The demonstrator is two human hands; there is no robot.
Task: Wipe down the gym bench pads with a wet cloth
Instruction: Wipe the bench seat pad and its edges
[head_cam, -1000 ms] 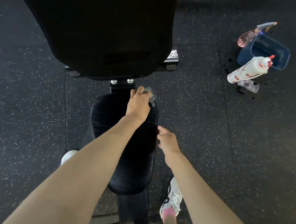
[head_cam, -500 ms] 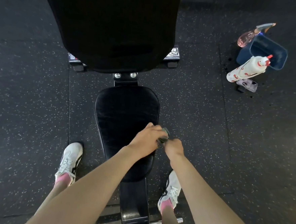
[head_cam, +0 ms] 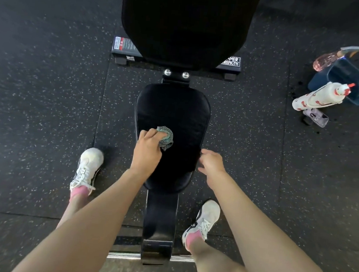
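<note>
The left hand (head_cam: pixel 146 154) grips the cloth (head_cam: pixel 166 137), which is bunched into a wad. Its fingers curl over the wad's near side and press it onto the seat pad (head_cam: pixel 176 110), left of centre. Bunching gives a thick, firm contact patch, so the grip appears suited to scrubbing strokes along the surface. The right hand (head_cam: pixel 211 164) holds nothing. Its fingers are relaxed and loosely curled at the pad's right edge (contact with the edge cannot be confirmed), probably to steady the body while leaning over. The feet straddle the bench frame (head_cam: pixel 161 219), a stance that puts the pads within reach.

Cloth: grey-green with a dark speckled weave, crumpled into folds. Wetness cannot be read from this view. Seat pad: black, smooth, faintly glossy. The back pad (head_cam: pixel 182 19), also black, stands beyond it, with neither hand on it. A white spray bottle (head_cam: pixel 317 97) and a blue bin (head_cam: pixel 320 78) sit on the floor to the right, well apart from the bench.
</note>
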